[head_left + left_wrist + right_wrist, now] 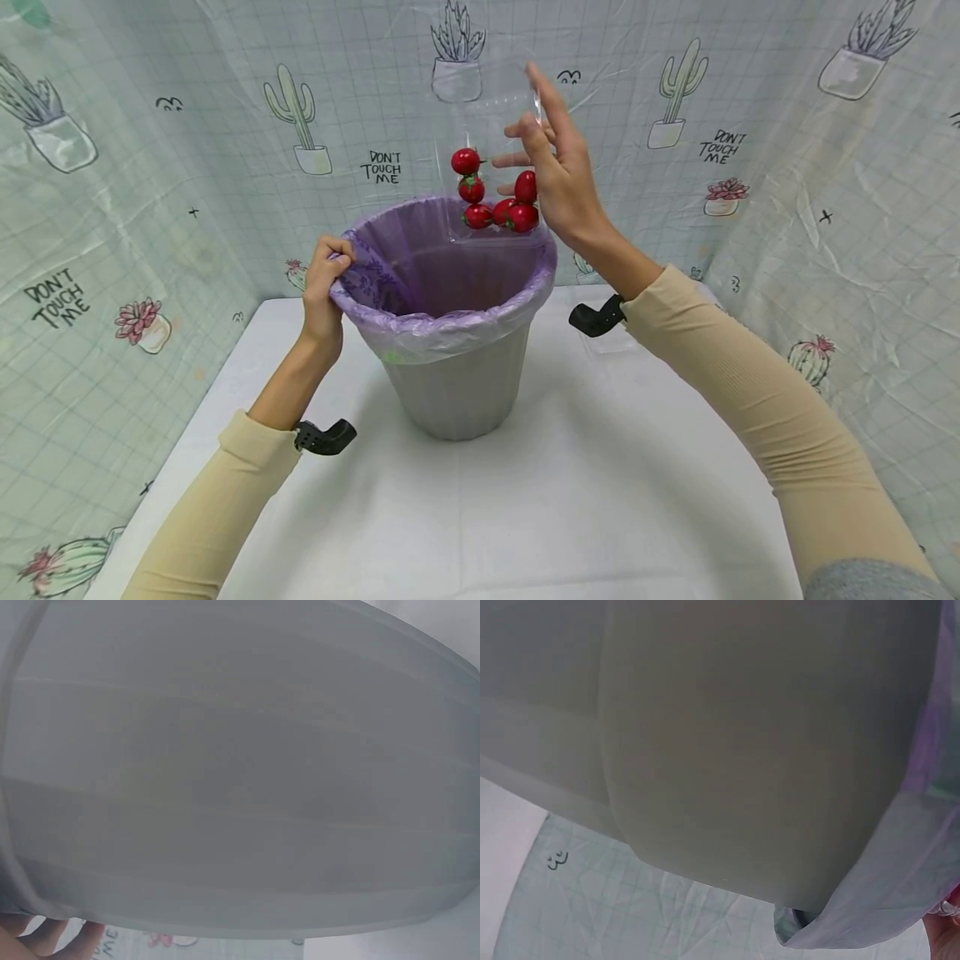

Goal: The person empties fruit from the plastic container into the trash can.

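A grey trash bin (459, 392) stands upright on the table, lined with a purple bag (450, 329) folded over its rim. At the rim's left side, my left hand (322, 279) grips the edge through the bag. My right hand (564, 171) holds a clear plastic container (487, 117) by its right side, tipped upright above the bin's opening. Several red cherry tomatoes (477, 217) with green tops show in the container's lower part. Grey bin wall (240, 765) fills most of the left wrist view. In the right wrist view, the bag (900, 862) hangs over the bin's edge.
The white table (465, 517) reaches toward me below the bin. Behind and on both sides hangs a cactus-print sheet (225, 108). A faint clear plastic piece (621, 340) lies on the table under my right wrist.
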The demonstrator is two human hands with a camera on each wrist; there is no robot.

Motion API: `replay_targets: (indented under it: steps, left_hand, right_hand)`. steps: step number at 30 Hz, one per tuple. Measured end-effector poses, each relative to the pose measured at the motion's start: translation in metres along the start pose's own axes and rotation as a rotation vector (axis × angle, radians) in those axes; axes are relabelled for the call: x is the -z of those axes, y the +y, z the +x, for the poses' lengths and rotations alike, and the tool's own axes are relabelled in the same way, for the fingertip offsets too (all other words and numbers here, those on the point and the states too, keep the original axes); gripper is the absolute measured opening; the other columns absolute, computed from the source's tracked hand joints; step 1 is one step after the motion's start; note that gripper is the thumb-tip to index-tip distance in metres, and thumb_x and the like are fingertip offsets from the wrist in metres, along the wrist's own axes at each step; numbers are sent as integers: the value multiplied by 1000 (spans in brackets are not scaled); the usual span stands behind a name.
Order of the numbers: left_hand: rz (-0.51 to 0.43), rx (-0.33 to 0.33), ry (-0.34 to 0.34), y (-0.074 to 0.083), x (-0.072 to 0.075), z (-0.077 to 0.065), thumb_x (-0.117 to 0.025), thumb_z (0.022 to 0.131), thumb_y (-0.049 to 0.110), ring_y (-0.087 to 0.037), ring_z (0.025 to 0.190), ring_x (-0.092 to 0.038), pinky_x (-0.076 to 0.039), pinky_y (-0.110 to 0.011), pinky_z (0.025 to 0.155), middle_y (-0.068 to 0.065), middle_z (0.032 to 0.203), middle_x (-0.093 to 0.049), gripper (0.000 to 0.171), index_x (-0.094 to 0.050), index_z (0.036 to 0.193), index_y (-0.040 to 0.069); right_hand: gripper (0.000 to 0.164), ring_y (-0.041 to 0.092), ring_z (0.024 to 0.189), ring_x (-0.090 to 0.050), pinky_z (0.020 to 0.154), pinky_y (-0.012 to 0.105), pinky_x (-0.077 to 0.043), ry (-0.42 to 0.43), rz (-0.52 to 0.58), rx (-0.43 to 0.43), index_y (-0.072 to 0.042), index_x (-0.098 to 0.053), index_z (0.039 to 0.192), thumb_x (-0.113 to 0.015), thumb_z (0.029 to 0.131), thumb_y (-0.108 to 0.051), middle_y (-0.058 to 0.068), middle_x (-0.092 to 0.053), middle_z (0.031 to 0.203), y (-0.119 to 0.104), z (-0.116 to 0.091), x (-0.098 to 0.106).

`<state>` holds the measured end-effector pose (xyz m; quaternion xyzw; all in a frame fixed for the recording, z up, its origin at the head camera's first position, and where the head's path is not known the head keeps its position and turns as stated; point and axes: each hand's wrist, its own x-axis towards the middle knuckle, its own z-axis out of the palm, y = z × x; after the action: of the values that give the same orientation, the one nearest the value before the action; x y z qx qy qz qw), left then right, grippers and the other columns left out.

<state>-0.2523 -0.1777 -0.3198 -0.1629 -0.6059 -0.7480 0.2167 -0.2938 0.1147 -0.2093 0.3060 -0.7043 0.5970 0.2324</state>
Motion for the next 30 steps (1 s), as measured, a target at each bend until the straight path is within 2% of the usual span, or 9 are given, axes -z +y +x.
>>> replay_targets:
  steps: [6,12,18,30]
  left_hand:
    - [-7,-6,-1,-1,0,1,-42,92,18,-11,83,-45,-37,-22,71,4,93,-51,14,-56,88,19]
    - [-9,-3,-4,-1,-1,0,-43,92,18,-11,83,-44,-37,-22,71,5,94,-51,14,-56,88,20]
    - [-10,-2,-1,-1,-1,0,-43,92,18,-11,82,-45,-37,-22,70,5,93,-51,14,-57,88,20]
    - [-14,-7,-1,-2,0,0,-43,92,19,-12,84,-45,-37,-23,72,5,93,-51,14,-57,88,20]
  right_hand:
    - [56,32,104,-75,73,41,-63,-1,-24,-31,-29,-27,164,-43,110,-26,8,-54,139,-1,2,0]
    - [56,29,102,-76,72,41,-64,-19,-25,-4,-29,-27,164,-43,110,-27,10,-57,128,2,-1,0]
    - [56,28,104,-76,74,44,-63,-25,-45,-18,-31,-27,164,-43,110,-28,10,-54,136,5,-2,0]
    - [56,27,105,-75,74,42,-64,-22,-59,-24,-33,-27,164,-43,110,-29,10,-56,134,6,-3,0]
